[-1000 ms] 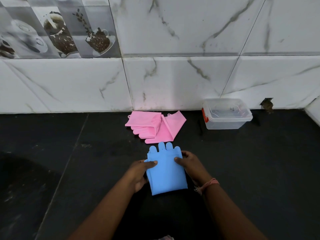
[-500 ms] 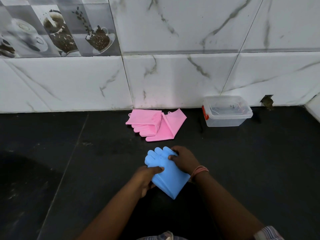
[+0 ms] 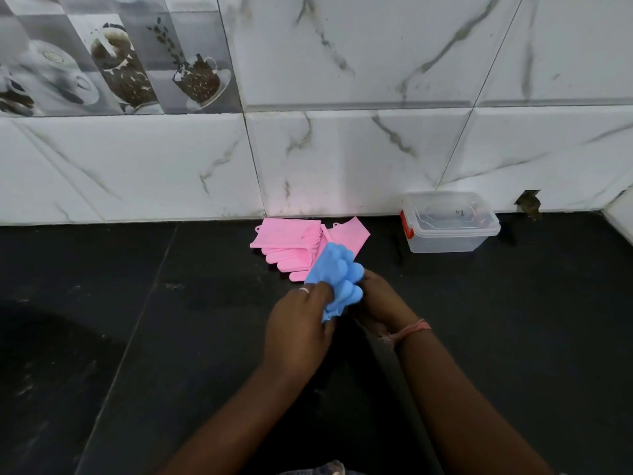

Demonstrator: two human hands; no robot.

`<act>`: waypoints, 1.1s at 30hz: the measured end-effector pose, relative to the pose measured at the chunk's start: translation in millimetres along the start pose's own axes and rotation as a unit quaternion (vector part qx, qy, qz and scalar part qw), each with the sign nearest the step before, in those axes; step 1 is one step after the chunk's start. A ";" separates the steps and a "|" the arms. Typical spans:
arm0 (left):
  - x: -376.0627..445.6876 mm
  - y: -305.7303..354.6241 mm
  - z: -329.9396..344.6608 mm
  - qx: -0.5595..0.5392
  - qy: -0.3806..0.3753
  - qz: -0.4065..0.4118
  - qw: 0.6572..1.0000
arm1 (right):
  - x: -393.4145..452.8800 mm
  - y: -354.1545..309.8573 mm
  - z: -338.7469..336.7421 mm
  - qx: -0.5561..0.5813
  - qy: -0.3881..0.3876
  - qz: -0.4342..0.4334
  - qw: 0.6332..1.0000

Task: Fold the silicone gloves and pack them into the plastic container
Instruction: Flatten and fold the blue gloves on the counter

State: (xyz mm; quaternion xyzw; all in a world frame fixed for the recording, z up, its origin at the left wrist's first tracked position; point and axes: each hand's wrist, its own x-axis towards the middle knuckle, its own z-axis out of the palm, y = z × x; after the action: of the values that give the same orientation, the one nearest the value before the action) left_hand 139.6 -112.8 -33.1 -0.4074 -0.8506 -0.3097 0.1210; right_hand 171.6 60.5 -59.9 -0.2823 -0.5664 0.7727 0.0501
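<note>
1. Both forearms reach in from the bottom edge, and the two hands meet over the black countertop (image 3: 102, 337), each closed on the same bunched pair of blue silicone gloves (image 3: 337, 275).
2. On the left, the left hand (image 3: 301, 323) shows its back to the camera; its fingers curl round the lower part of the blue bundle, and a pale ring sits on one finger.
3. On the right, the right hand (image 3: 380, 299) holds the bundle from the other side; its fingers are mostly hidden behind the blue silicone, so only the grip itself is plain. A pinkish thread band (image 3: 409, 330) circles that wrist.
4. The blue gloves are crumpled rather than flat, with their rounded fingertips pointing up and away from the person; whether the bundle is lifted clear of the counter or rests on it cannot be told.
5. Just beyond the blue bundle, and partly overlapped by it in this view, the pink silicone gloves (image 3: 291, 241) lie folded on the counter close to the wall, their scrubbing bristles showing along one edge.
6. Further right, well apart from the hands, the clear plastic container (image 3: 448, 231) stands against the wall with its lid on and a red latch on its left end. A small dark mark on the lid is too small to read.
7. Behind everything, white marble-look wall tiles (image 3: 376, 149) rise from the counter; upper left, decorative tiles (image 3: 113, 56) picture cups and coffee beans.
</note>
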 end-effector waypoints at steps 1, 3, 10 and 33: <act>-3.3 0.3 9.1 0.034 -0.016 0.036 0.999 | -4.0 4.9 -5.3 0.027 -0.012 0.057 0.998; -16.5 -2.9 35.6 0.097 -0.073 0.077 0.990 | -9.4 18.5 -18.7 0.020 -0.009 0.144 0.989; -58.7 -10.5 84.6 0.136 -0.218 0.118 0.959 | -20.8 45.7 -48.9 0.144 0.076 0.226 0.960; -67.9 -30.3 79.8 -0.109 -0.083 -0.319 0.938 | -40.1 78.2 -64.8 -0.570 0.257 -0.134 0.769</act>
State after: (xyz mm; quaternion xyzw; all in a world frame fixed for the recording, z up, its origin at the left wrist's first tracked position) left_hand 163.3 -119.2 -139.4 -0.1499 -0.9037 -0.3881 -0.1008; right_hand 256.0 71.9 -128.2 -0.3686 -0.9006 0.1922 0.1268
